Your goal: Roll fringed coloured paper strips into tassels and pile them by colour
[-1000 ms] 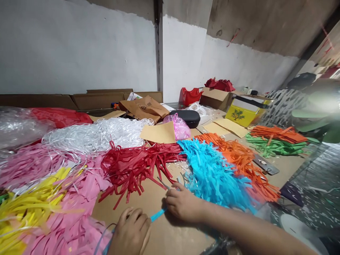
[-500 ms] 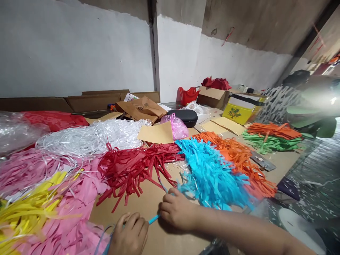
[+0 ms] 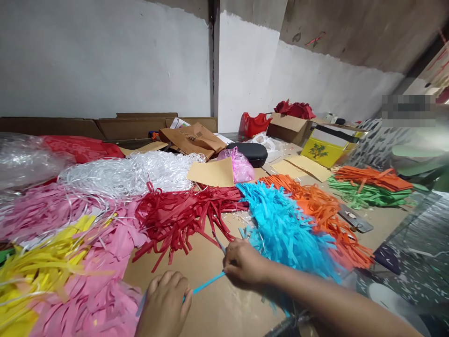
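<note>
My left hand point(image 3: 165, 302) is closed at the bottom of the view, pinching one end of a narrow blue strip point(image 3: 207, 283). The strip runs taut up to my right hand point(image 3: 245, 262), whose fingers are closed on its other end. From the top of the right hand sticks a thin greyish piece point(image 3: 219, 243), its kind unclear. Just beside that hand lies a heap of blue fringed strips point(image 3: 284, 224). Behind both hands is a bundle of red strips point(image 3: 175, 215). A pile of pink strips point(image 3: 105, 267) is left of my left hand.
Yellow strips point(image 3: 49, 262) and tangled white string point(image 3: 129, 173) lie at left. Orange strips point(image 3: 315, 206), a metal piece point(image 3: 356, 220) and a green bundle point(image 3: 368, 192) are at right. A black case point(image 3: 250, 153) and yellow box point(image 3: 317, 150) stand behind. A person sits at far right.
My right hand has moved slightly right and up, away from the left hand. A longer stretch of blue strip now shows between them. The view has shifted slightly.
</note>
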Demonstrator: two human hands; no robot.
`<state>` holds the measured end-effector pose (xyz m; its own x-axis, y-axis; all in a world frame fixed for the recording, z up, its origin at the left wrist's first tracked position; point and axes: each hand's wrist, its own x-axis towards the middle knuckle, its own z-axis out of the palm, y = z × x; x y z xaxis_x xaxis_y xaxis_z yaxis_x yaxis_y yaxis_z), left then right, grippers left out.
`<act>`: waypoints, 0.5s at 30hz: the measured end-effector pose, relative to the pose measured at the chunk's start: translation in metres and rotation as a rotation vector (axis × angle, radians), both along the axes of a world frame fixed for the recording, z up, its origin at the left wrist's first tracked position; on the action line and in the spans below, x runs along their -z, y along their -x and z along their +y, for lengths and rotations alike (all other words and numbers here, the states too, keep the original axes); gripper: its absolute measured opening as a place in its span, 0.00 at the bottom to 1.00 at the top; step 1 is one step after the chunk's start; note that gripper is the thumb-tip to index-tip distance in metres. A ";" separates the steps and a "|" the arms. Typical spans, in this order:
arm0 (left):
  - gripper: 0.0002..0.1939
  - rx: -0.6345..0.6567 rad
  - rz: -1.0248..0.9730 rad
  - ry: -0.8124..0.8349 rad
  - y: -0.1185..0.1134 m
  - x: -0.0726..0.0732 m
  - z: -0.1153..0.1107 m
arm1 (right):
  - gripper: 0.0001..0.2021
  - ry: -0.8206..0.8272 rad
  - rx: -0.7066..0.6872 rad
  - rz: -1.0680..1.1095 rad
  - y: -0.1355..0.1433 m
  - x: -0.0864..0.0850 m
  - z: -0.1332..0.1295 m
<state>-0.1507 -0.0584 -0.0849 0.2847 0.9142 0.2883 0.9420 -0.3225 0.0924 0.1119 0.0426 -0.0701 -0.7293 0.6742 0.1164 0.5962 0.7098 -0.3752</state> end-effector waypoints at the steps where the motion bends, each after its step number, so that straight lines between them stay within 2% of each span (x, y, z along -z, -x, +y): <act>1: 0.09 0.006 0.032 -0.020 -0.002 -0.001 0.001 | 0.04 -0.019 0.006 -0.014 0.001 -0.002 -0.002; 4: 0.13 0.109 0.113 -0.112 -0.010 -0.002 0.000 | 0.02 -0.098 -0.031 -0.045 0.004 -0.006 -0.009; 7: 0.16 0.225 0.161 -0.215 -0.020 0.000 0.000 | 0.04 -0.294 -0.223 -0.043 0.006 -0.004 -0.015; 9: 0.13 0.243 0.151 -0.238 -0.027 0.001 0.001 | 0.07 -0.459 -0.335 -0.044 0.008 0.001 -0.016; 12: 0.09 0.257 0.104 -0.241 -0.037 0.005 0.007 | 0.11 -0.642 -0.414 -0.063 0.014 0.009 -0.014; 15: 0.10 0.254 0.062 -0.299 -0.041 0.007 0.016 | 0.10 -0.693 -0.422 -0.059 0.023 0.013 -0.007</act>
<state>-0.1097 -0.0420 -0.0916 0.5163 0.6906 0.5065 0.8297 -0.5500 -0.0959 0.0888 0.0354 -0.0830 -0.9240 0.1303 0.3594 0.2317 0.9387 0.2554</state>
